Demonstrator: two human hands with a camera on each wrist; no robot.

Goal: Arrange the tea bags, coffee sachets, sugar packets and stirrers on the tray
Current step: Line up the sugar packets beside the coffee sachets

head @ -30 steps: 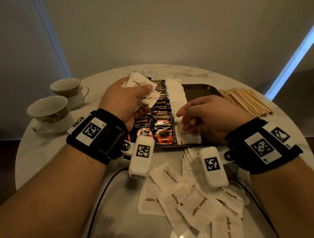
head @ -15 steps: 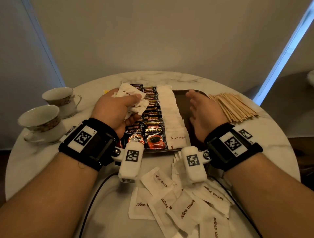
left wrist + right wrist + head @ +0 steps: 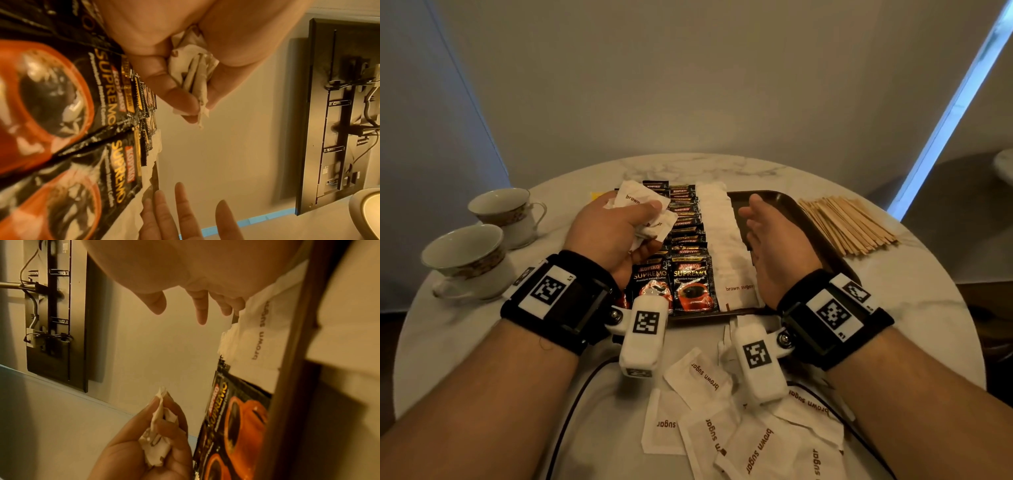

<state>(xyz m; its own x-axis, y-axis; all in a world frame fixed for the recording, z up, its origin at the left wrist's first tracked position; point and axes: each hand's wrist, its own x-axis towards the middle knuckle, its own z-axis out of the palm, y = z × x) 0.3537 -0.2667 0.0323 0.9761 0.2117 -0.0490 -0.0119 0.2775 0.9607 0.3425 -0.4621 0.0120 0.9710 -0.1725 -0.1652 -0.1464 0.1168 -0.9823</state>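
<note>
A dark tray (image 3: 784, 200) on the round table carries two rows of black coffee sachets (image 3: 690, 286) and, to their right, a row of white brown-sugar packets (image 3: 717, 226). My left hand (image 3: 616, 226) hovers over the tray's left side and grips a bunch of sugar packets (image 3: 635, 198), also visible in the left wrist view (image 3: 191, 73) and the right wrist view (image 3: 158, 438). My right hand (image 3: 767, 236) stands on edge, fingers straight, against the right side of the sugar row. Wooden stirrers (image 3: 849, 224) lie in a heap on the table right of the tray.
Two teacups (image 3: 465, 255) (image 3: 505, 209) stand at the table's left. Several loose brown-sugar packets (image 3: 709, 373) are scattered on the marble table (image 3: 914, 308) near me, in front of the tray. A black cable (image 3: 571, 401) runs across the near edge.
My right hand has left the near end of the sugar row, gone further up the tray and straightened out on edge beside the row. The left hand keeps its bunch of packets.
</note>
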